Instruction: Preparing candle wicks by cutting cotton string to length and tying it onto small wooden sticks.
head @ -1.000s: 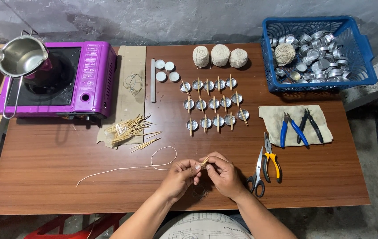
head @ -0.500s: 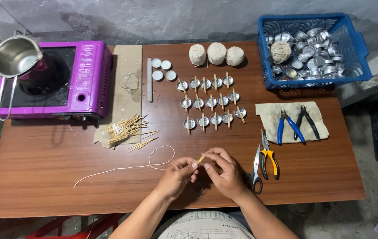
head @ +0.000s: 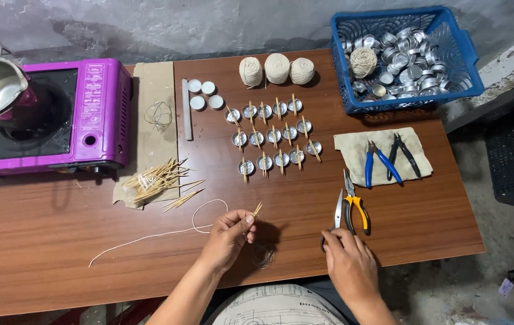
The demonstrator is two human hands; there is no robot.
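We see the left hand (head: pixel 230 236) pinching a small wooden stick (head: pixel 257 209) at its one o'clock, white string (head: pixel 148 236) trailing toward nine. The right hand (head: pixel 347 265) closes on scissors (head: pixel 336 218) at its twelve, beside yellow-handled pliers (head: pixel 358 207).

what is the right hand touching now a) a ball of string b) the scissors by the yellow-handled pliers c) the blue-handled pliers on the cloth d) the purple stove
b: the right hand rests on the handles of the scissors lying beside the yellow-handled pliers, while the left hand pinches small sticks with the white string.
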